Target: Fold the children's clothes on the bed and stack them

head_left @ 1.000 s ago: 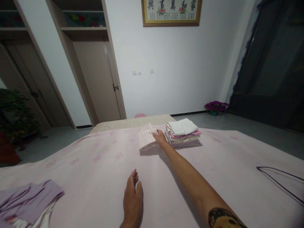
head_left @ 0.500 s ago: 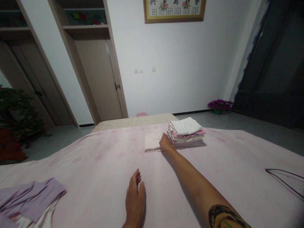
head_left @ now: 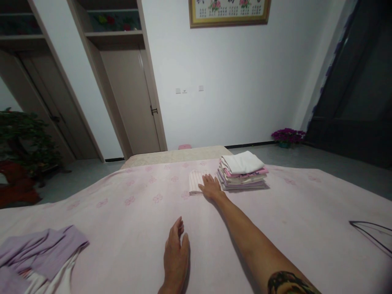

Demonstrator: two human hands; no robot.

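Observation:
A folded white garment with thin stripes [head_left: 195, 183] lies flat on the pink flowered sheet [head_left: 122, 228]. On its right part rests my right hand [head_left: 211, 188], palm down with the fingers spread. Just right of that hand stands a stack of folded clothes [head_left: 243, 173], topped by a white piece. My left hand [head_left: 177, 255] is over the near middle of the sheet, thumb and fingers apart, with nothing in it. Its fingertips point away from me, short of the striped garment.
A loose heap of lilac and white clothes [head_left: 45, 257] lies at the near left. Toward the right edge is a thin black wire loop [head_left: 367, 228]. Beyond the sheet a beige surface [head_left: 177, 154] extends toward the wall, with a pink stool [head_left: 185, 146] behind it.
My right hand has gone from fingers closed at the striped garment's right edge to lying flat and spread on it. My left hand stays about where it was. The view shifts slightly.

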